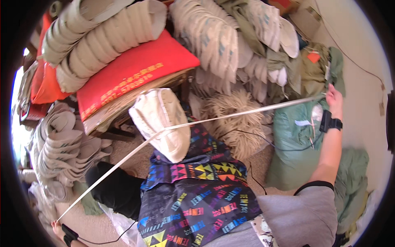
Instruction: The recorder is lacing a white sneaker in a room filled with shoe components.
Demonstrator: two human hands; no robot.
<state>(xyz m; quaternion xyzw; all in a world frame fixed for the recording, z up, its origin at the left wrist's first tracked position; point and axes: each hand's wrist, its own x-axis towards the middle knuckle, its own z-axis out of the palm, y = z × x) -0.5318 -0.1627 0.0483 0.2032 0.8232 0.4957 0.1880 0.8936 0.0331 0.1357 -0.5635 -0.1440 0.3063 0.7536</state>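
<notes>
Seen from beside the worker, a long, pale lace (115, 168) runs nearly straight across the lap, stretched between two raised arms. The left hand (57, 229), at the lower rim of the view, has its grip pinched on one end; the right hand (334, 95), lifted on the far side, has its grip closed about the other. Between them the lace meets a cream shoe upper (156, 113), which rests against the patterned apron (197, 201), rounded end toward the wearer; whether the lace passes through eyelets at the crossing cannot be told. The lace should handle as light, limp and hard to break, firm only under tension, and is best pinched close to its ends. The upper is probably light too, pliant along the sides and somewhat stiffer at the rounded end; a hold along its side edge would crush it least. In appearance, the lace is slender, off-white and apparently flat, looking broader toward the right hand. The upper is cream, with stitched seams, a row of small marks along one edge and a greyish patch on its flank.
</notes>
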